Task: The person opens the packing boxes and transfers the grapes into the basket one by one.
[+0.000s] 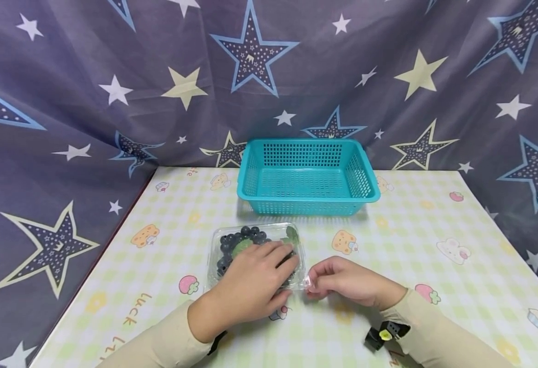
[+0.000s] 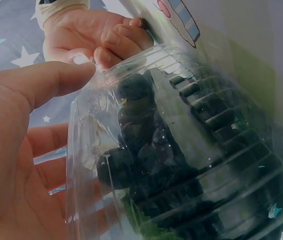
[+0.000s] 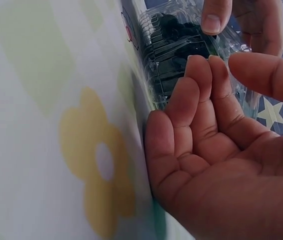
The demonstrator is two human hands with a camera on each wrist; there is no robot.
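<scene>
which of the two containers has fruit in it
The clear plastic box under the left hand: dark round fruit shows through it, while the perforated teal basket behind shows none.

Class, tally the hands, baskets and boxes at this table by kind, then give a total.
Hands (left hand, right hand): 2
Basket: 1
Box: 1
Total: 4

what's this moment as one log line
left hand: resting on clear container; right hand: at container's near-right corner; dark fruit: inside; teal basket: behind

L hand (image 1: 256, 280) palm-down, R hand (image 1: 342, 280) curled.
</scene>
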